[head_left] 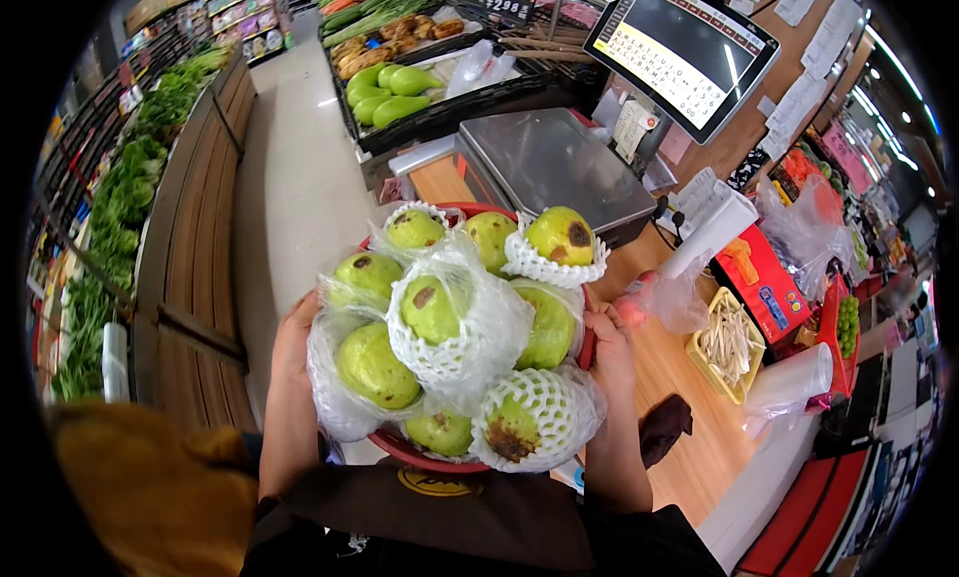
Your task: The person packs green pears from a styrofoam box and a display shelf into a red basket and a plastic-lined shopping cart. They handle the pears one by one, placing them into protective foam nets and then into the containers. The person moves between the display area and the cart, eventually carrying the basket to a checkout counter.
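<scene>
Both my hands carry a red basket point(436, 462) heaped with green guavas point(376, 365). Several of the fruits show brown, rotten-looking spots, and some wear white foam nets point(440, 362) or thin clear plastic. My left hand point(296, 339) is closed at the basket's left side, its fingertips partly hidden behind the fruit and plastic. On the opposite side, my right hand point(609, 345) grips the red rim. Just beyond the basket is a weighing scale point(554, 167) with a flat metal top.
A tilted scale screen point(681, 57) stands at the upper right. On the wooden counter point(664, 457) are a plastic bag roll point(714, 232) and a yellow basket point(727, 345) of pale strips. Vegetable crates point(440, 102) lie ahead; a wooden-sided shelf point(195, 247) of greens runs along the left.
</scene>
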The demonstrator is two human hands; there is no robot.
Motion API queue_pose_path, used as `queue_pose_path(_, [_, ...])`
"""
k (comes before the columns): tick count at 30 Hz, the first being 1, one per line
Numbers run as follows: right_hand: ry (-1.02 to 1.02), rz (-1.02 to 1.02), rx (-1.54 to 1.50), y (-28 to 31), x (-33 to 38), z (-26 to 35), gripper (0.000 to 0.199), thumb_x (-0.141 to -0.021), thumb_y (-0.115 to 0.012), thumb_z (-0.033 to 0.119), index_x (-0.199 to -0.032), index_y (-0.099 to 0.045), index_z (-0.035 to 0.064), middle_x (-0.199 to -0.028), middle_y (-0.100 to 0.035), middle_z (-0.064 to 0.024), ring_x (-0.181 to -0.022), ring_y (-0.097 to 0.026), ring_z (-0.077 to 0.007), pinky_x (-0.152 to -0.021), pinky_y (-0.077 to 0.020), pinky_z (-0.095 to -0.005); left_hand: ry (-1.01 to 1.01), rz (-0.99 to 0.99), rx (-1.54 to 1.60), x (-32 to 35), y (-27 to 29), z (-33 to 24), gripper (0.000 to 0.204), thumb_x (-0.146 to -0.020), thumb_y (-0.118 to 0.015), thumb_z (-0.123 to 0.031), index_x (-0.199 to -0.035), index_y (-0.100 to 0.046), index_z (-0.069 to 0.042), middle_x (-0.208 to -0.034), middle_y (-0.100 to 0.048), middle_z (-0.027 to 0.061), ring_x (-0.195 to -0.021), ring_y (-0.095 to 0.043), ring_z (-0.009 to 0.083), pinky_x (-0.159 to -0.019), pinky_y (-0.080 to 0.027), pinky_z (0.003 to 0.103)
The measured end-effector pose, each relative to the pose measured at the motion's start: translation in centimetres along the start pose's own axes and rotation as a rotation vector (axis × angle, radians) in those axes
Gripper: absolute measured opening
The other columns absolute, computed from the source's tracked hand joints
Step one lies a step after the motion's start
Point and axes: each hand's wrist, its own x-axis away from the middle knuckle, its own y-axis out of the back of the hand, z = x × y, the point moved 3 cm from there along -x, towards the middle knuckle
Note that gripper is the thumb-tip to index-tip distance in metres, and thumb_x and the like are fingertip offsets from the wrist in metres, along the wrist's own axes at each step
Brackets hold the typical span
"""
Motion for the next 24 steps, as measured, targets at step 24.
queue_pose_path(24, [0.224,-0.24,-0.078,-5.6,-20.7,9.8,0.004,-0.078,-0.057,-0.001,-0.081,-0.055,0.0007,-0.077,-0.057,-0.0043,-0.069,-0.054,-0.011,-0.067,-0.0452,-0.0226,0.463,0.272,-0.026,-30.2,-19.8,-6.9,0.026,-0.087,-0.047,-0.013,-0.106,-0.052,0.004,-0.101,-0.059,0.0173,-0.09,-0.059,0.0259,-0.08,-0.049,0.038])
